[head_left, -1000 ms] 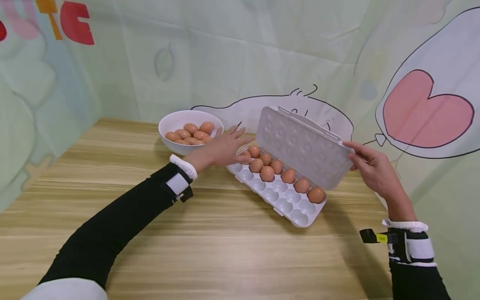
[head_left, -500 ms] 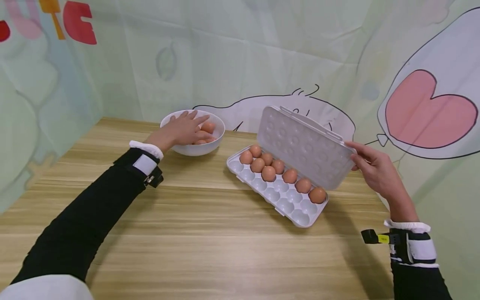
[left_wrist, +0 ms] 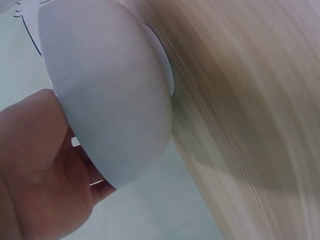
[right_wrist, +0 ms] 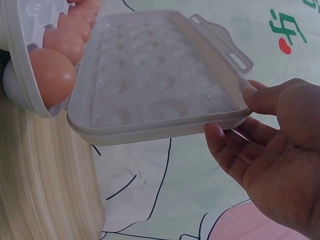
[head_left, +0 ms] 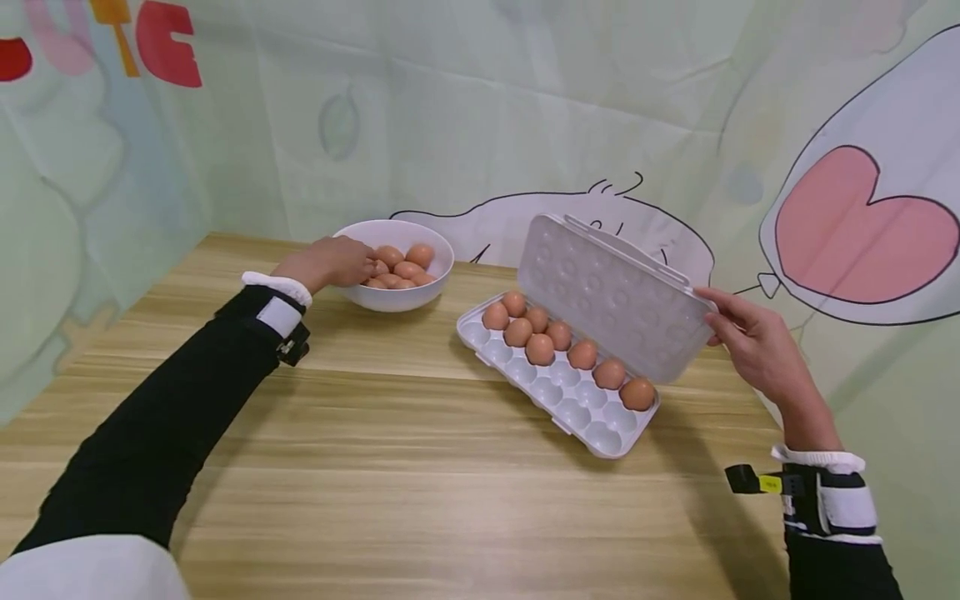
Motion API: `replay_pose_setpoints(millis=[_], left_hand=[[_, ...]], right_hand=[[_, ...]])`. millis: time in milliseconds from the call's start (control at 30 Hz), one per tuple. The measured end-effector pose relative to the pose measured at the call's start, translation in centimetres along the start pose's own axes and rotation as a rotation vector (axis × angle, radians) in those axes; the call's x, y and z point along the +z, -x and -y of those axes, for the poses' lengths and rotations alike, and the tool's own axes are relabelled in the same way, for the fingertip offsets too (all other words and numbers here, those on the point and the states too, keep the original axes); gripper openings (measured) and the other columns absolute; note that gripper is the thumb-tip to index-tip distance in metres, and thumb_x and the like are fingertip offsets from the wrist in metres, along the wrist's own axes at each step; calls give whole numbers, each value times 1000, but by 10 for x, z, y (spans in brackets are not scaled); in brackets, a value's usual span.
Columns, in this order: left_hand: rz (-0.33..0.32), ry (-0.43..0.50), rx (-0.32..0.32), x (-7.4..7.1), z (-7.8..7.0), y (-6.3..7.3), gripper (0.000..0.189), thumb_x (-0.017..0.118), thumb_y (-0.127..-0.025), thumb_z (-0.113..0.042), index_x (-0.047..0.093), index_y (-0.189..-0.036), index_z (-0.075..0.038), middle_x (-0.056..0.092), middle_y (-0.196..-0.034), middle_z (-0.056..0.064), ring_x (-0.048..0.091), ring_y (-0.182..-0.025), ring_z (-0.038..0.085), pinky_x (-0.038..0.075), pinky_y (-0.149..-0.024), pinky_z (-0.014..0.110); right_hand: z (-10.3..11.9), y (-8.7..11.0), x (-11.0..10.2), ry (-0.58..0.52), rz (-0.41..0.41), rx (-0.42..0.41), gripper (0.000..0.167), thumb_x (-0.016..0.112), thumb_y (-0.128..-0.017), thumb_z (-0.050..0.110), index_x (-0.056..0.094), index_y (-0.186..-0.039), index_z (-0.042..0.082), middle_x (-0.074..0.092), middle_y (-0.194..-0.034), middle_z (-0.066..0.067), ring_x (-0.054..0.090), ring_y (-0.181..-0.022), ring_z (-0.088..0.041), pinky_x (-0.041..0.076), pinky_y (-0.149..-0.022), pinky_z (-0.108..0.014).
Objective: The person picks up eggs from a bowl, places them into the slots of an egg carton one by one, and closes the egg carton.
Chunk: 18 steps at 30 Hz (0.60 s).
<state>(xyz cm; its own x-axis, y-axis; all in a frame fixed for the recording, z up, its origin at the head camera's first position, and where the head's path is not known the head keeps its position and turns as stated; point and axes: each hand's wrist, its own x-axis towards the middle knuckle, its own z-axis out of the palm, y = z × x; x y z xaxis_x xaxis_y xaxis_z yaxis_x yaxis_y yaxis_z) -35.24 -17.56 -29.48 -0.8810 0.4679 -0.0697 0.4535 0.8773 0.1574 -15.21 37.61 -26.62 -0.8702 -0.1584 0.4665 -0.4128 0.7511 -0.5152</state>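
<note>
1 carton [head_left: 546, 392] slants lengthwise near-right, right hand [head_left: 757, 343] pinching lid [head_left: 600, 296], grip unclear for left hand [head_left: 330, 261].

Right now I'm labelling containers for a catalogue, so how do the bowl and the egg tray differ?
The bowl is round and deep; the egg tray is long and shallow. The bowl's eggs lie piled together, while the tray's eggs sit in separate cups. The bowl shows no lid; the tray has one, held raised by the right hand. Both are whitish and stand on the table.

Left hand [head_left: 333, 260] reaches forward while right hand [head_left: 761, 348] pinches.
</note>
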Motion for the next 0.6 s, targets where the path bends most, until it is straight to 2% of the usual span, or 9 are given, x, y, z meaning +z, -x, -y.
replay_pose_setpoints(millis=[100,167,433,600], left_hand=[[33,-53,-51,-3,-2,-3,25,46,-101,-15,66,-110,-3,61,-108,20,56,-97,37,44,-84,47],[49,-54,-75,-5,-6,-4,17,48,-98,-11,64,-101,-5,59,-101,16,54,-92,34,41,-80,45],[62,-78,-81,-11,-12,-3,14,48,-96,-4,60,-90,-3,58,-93,15,54,-90,34,42,-86,50],[80,-105,-78,-14,-14,-4,13,48,-93,-2,60,-90,-3,58,-92,15,53,-93,35,40,-97,56]], right_hand=[[0,1,0,-5,-2,0,39,52,-106,0,56,-145,-2,65,-124,-28,61,-86,-3,49,-73,-9],[0,1,1,-9,0,2,39,52,-106,0,56,-145,-2,64,-125,-28,61,-88,-3,49,-73,-9],[1,1,1,-19,-2,-5,38,52,-106,0,57,-144,-2,64,-126,-29,62,-88,-3,50,-73,-10],[1,0,0,-14,0,-4,39,52,-106,0,56,-145,-1,65,-125,-28,62,-89,-4,51,-73,-11]])
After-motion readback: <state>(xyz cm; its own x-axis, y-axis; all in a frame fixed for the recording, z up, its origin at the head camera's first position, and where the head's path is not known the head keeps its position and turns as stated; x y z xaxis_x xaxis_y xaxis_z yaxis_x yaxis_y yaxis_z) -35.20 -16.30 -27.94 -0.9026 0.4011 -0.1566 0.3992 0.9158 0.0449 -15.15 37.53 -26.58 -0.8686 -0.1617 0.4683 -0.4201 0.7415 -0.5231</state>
